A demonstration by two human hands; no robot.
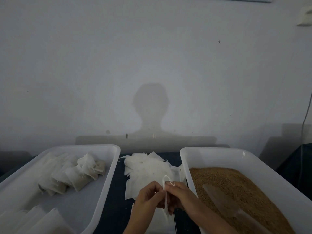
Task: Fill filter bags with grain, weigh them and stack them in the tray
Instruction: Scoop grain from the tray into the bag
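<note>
A white filter bag [166, 206] hangs edge-on between the two hands, low in the middle of the view, its drawstring looping up above the fingertips. The left hand [148, 198] has its fingers curled in, pinching the bag's upper edge from one side; the right hand [181, 194] pinches the same edge from the other side, fingers bent round it.

Just beyond the hands lies a loose heap of empty filter bags [146, 168], flat and white, spread on the dark tabletop [119, 200]. To the right of the right hand stands a white plastic tub [236, 154] holding brown grain [236, 183]; a clear scoop [221, 200] lies on the grain, near the right forearm. To the left of the left hand stands a white tray [108, 183] with filled bags [74, 174] lying in a rough row toward its far end, some with their tops bunched up. More flat white pieces [33, 222] lie at the tray's near corner; they are too blurred to make out.

Beyond everything rises a plain pale wall [152, 48], dimly lit, carrying the shadow [151, 108] of the person's head and shoulders. A thin cable [306, 115] runs down the wall well to the right of the hands.
</note>
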